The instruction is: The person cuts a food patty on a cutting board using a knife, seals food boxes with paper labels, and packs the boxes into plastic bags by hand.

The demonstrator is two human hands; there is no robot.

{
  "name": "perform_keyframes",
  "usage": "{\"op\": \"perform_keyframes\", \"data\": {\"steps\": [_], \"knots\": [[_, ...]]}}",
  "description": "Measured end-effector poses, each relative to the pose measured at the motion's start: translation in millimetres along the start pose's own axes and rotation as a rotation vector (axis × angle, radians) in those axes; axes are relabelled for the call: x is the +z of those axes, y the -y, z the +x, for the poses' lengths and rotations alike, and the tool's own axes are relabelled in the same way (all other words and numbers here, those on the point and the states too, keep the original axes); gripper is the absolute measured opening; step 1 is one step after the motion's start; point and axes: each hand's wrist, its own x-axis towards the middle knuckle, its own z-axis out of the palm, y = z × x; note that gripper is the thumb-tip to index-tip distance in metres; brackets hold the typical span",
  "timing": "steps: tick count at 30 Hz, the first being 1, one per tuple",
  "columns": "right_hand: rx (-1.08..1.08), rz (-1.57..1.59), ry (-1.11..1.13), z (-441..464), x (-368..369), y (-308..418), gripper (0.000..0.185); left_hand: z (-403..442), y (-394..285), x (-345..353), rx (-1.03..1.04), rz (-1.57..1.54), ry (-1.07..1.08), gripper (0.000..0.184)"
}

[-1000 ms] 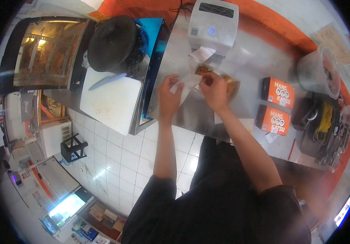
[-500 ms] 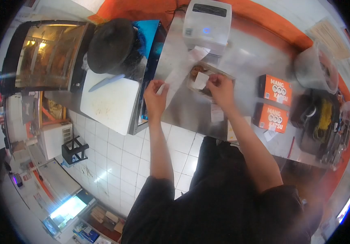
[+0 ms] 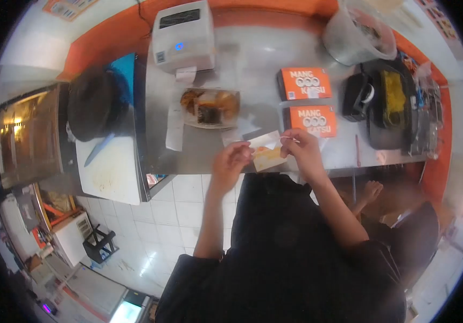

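Observation:
A small white box with yellow and orange patches (image 3: 269, 153) is at the counter's front edge, close to my body. My left hand (image 3: 233, 161) has its fingers curled, thumb and fingertips at the box's left edge. On the opposite side, my right hand (image 3: 303, 151) pinches at the upper right edge; its fingertips partly cover that corner. A clear tray of food (image 3: 210, 109), with brown pieces and a dark compartment, lies further back to the left. Beside the tray, a white paper strip (image 3: 175, 127) lies on the steel counter.
A white label printer (image 3: 185, 40) stands at the back. Two orange boxes (image 3: 312, 120) are right of centre, near a clear bucket (image 3: 358, 40) and black containers (image 3: 390, 107). Left are a cutting board (image 3: 110, 167) and knife (image 3: 98, 149). Another person's hand (image 3: 371, 191) shows low right.
My hands have left the paper strip and small white label by the food tray and come to the white-and-yellow box. The view has shifted right; another person has appeared at lower right.

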Motion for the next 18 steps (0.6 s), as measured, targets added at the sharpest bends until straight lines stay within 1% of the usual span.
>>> {"op": "perform_keyframes", "data": {"steps": [1,2,3,4,5,6,7,8,10,12,14,15,17,18], "knots": [[-0.024,0.013,-0.003,-6.4,-4.6,1.4,0.016,-3.9,-11.7,14.2,0.063,-0.17,0.053,0.025],[-0.046,0.025,-0.004,-13.6,-8.6,1.9,0.016,-5.8,-26.1,20.7,0.055,-0.163,0.069,0.025],[-0.095,0.079,0.012,-20.7,-11.8,2.4,0.016,-3.3,-42.8,25.9,-0.124,-0.235,0.107,0.026],[-0.1,0.086,-0.001,-24.4,-17.9,-2.1,0.016,-2.1,-51.7,29.9,-0.303,-0.304,0.143,0.027],[-0.283,-0.014,0.073,-26.4,-23.8,-10.5,0.019,-2.7,-45.5,32.2,-0.299,-0.426,0.156,0.027],[-0.467,-0.118,0.145,-28.4,-27.0,-11.3,0.021,-1.8,-45.0,35.3,-0.297,-0.415,0.168,0.027],[-0.462,-0.091,0.168,-35.5,-29.3,-7.5,0.027,-3.2,-44.8,37.7,-0.217,-0.309,0.15,0.027],[-0.464,-0.081,0.156,-40.2,-32.7,-6.4,0.027,-5.0,-44.5,39.3,-0.137,-0.202,0.132,0.027],[-0.533,-0.182,0.213,-45.7,-38.9,-5.9,0.028,-6.3,-43.5,41.3,-0.141,-0.219,0.118,0.027],[-0.526,-0.149,0.213,-50.9,-43.1,-6.2,0.026,-5.7,-44.2,43.0,-0.139,-0.241,0.101,0.026],[-0.208,-0.023,0.243,-56.6,-48.7,-7.4,0.02,-6.7,-44.1,44.5,-0.055,-0.06,0.11,0.024],[-0.21,-0.021,0.241,-56.7,-49.9,-10.4,0.02,-6.1,-41.9,45.8,-0.054,-0.058,0.112,0.024],[-0.139,-0.054,0.198,-54.9,-51.9,-24.0,0.017,-5.0,-35.4,49.0,0.002,0.15,0.101,0.024],[-0.138,-0.053,0.198,-54.1,-53.7,-28.3,0.017,-3.5,-35.8,51.7,0.001,0.15,0.101,0.024]]}}
